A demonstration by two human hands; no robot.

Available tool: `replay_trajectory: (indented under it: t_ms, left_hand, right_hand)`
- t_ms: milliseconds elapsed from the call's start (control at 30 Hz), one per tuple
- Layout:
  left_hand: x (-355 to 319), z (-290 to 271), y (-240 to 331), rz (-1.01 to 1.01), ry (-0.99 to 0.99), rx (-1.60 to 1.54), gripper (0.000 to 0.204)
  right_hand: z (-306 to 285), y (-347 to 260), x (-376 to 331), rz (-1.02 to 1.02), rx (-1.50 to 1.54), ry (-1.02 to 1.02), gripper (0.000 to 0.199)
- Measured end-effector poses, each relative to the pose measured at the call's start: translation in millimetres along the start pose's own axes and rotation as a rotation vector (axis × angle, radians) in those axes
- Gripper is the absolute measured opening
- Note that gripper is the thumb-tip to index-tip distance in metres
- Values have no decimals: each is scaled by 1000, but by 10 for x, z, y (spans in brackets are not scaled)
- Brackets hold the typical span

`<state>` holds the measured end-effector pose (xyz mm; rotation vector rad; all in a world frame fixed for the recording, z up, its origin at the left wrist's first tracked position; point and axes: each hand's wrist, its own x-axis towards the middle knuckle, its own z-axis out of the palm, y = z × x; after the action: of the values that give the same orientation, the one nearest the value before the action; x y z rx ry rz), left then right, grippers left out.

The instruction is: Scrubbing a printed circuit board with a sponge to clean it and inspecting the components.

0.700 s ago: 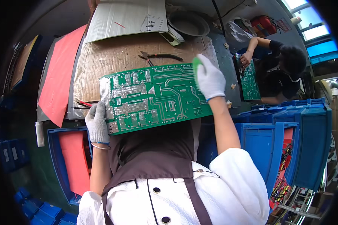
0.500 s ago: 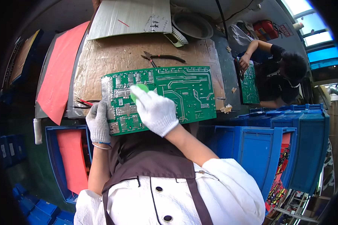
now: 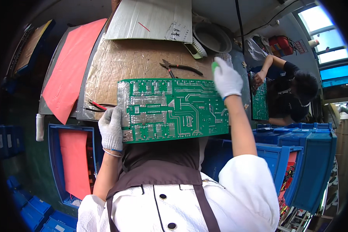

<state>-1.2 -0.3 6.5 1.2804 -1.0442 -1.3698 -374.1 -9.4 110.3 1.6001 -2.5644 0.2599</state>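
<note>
Head | left hand (image 3: 111, 129) clamped on circuit board's (image 3: 178, 110) left end | right hand (image 3: 228, 80) outstretched, gripping green piece (image 3: 215, 67)

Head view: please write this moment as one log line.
left gloved hand: gripping rectangular green circuit board, left edge | right gloved hand: holding green object, partly hidden

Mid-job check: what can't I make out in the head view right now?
All in the head view:
- Green piece: mostly covered by the right hand; full shape unclear.
- Circuit board: underside faces away; upper right corner is behind the right hand and wrist.
- Left hand: fingers under the board's left edge are hidden by the board.
- Pliers: one handle's end is hidden by the board.
- Brush: partly covered by the white panel.
</note>
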Motion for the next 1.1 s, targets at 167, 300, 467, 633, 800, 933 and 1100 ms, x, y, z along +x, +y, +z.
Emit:
replay_trajectory:
  t_ms: [167,300,467,633,800,933,1100]
  left_hand:
    - [-34,-51,-21,26,17,15,23]
    - [-1,-29,-80,38,37,43,26]
    - [-49,-18,26,-4,39,62,23]
    - [24,49,-2,3,33,17,21]
    - [8,30,5,20,57,1,22]
    - [38,65,-34,24,45,-29,22]
    - [-45,-36,-42,-6,58,-78,21]
  right_hand:
    - [-185,297,988,-57,345,257,43]
    - [321,439,1816,53,224,64,55]
    - [766,471,2263,-9,232,5,54]
    - [1029,638,2431,-173,42,-123,48]
    - [887,650,2409,-281,43,-27,49]
    - [549,579,1984,-237,167,141,52]
    - [80,-379,-236,-268,675,76,44]
